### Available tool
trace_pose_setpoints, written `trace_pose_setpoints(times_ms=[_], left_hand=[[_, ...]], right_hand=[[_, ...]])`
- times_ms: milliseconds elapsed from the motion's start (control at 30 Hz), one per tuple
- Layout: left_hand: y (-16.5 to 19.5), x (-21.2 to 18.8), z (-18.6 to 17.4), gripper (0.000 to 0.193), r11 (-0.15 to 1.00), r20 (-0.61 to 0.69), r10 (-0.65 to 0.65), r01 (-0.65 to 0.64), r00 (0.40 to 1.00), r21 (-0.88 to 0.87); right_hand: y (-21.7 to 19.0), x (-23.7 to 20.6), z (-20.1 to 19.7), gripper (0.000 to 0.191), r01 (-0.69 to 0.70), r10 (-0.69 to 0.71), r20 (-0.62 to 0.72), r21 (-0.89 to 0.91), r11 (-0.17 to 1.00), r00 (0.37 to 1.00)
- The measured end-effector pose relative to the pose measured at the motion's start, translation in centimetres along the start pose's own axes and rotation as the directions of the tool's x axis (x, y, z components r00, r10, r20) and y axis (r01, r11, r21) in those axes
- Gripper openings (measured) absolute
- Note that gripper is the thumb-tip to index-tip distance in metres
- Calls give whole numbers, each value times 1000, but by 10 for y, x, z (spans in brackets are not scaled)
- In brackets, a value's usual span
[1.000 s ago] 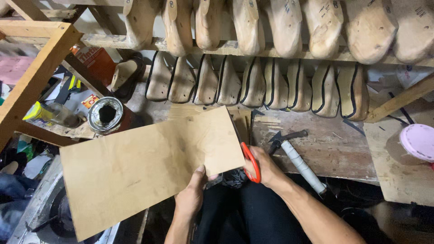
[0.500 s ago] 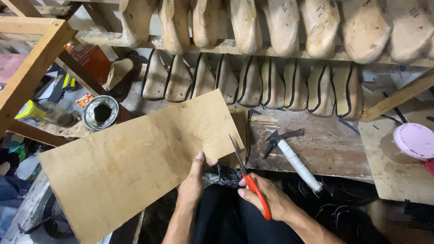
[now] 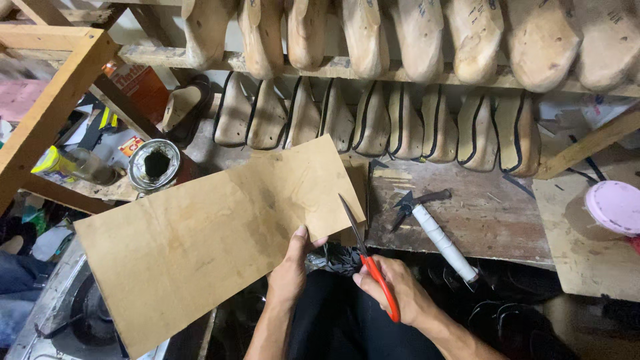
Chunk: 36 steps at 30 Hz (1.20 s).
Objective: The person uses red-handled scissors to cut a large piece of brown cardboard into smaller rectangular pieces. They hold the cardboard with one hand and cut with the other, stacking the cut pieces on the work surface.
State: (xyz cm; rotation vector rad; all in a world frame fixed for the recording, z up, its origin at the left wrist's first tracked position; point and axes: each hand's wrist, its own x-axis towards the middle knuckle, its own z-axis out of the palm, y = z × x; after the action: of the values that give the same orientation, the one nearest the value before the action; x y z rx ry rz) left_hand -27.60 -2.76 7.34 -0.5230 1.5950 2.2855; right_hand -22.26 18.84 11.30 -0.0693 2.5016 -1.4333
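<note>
Open tin can [image 3: 155, 163] sits far left on the cluttered bench; the big brown board sheet [image 3: 213, 240] is held out over the lap, the left hand [image 3: 293, 267] pinching its near edge by the right corner; just right, the right hand [image 3: 397, 293] is closed on the red-handled scissors [image 3: 367, 257], blades parted, tips up beside the sheet's edge; looks like lining up a cut, so the next move calls for feeding that edge between the blades; a hammer [image 3: 437, 227] lies further right.
</note>
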Motion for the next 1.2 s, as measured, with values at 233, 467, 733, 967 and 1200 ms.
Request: trace_pose_setpoints(times_ms=[233, 467, 733, 967, 1200], left_hand=[[-5, -3, -1, 59, 995, 57, 89, -87, 994, -50], [-11, -13, 7, 53, 994, 77, 33, -25, 997, -105], [-12, -9, -3, 55, 998, 5, 21, -21, 1000, 67], [-35, 4, -5, 52, 988, 102, -34, 49, 994, -148], [-58, 10, 0, 48, 962, 120, 11, 23, 993, -274]], right_hand=[[-4, 7, 4, 26, 44, -43, -52, 33, 998, 998], [-18, 23, 4, 22, -165, 165, 15, 222, 961, 986], [-10, 23, 1, 28, -138, 124, 69, 265, 954, 990], [-7, 34, -25, 32, -49, -10, 182, 321, 946, 983], [-13, 63, -13, 30, -27, 17, 43, 259, 966, 999]])
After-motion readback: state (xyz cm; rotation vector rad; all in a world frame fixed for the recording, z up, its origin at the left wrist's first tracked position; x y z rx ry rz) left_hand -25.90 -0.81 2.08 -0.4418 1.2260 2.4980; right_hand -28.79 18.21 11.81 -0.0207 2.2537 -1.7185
